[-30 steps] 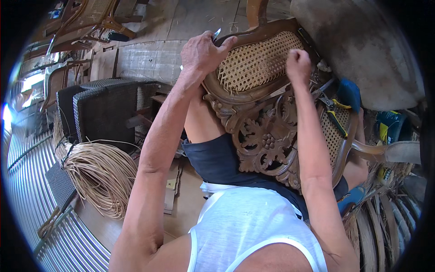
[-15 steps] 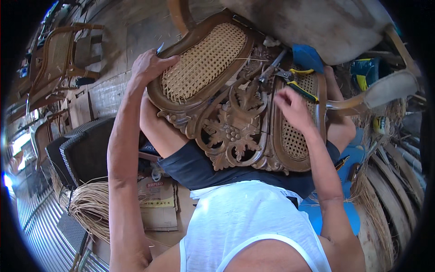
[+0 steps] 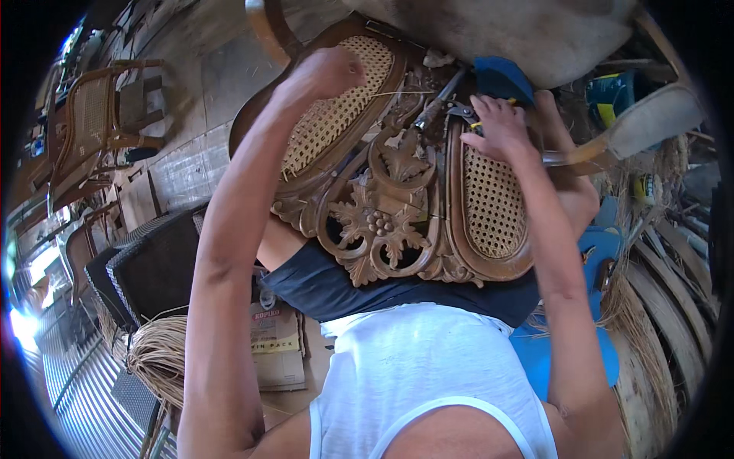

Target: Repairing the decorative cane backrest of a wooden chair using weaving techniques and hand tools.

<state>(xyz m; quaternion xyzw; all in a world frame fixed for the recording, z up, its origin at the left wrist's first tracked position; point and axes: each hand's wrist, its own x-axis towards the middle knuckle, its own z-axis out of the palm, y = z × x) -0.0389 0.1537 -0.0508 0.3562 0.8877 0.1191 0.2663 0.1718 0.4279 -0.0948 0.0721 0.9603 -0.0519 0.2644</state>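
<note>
Where the floor (image 3: 206, 84) spreads to the person's left, a cane chair (image 3: 90, 122), black woven furniture (image 3: 157, 264), a bundle of cane strands (image 3: 157, 356) and a piece of cardboard (image 3: 277, 348) stand or lie about. Beyond the knees, a large grey-brown slab (image 3: 505, 38) fills the top, with a blue object (image 3: 502, 79) just below it; a padded wooden arm (image 3: 657, 126) juts in from the right, near the right hand (image 3: 501, 128).

The carved chair back (image 3: 378, 222) lies across the thighs, brown, with a pierced leaf-and-flower centre between two cane panels. The left cane panel (image 3: 325, 126) is pale, with a loose strand off its right side; the right cane panel (image 3: 493, 210) is darker.

Over the upper left panel, the left hand (image 3: 329, 73) has a curled, blurred grip; what it holds, if anything, cannot be told. The right hand's fingers spread over yellow-handled pliers (image 3: 462, 112); whether that grip closes round them is hidden.

Floorboards show between the cane chair and the chair back's left edge; the near edge meets the dark shorts (image 3: 329, 283).
</note>
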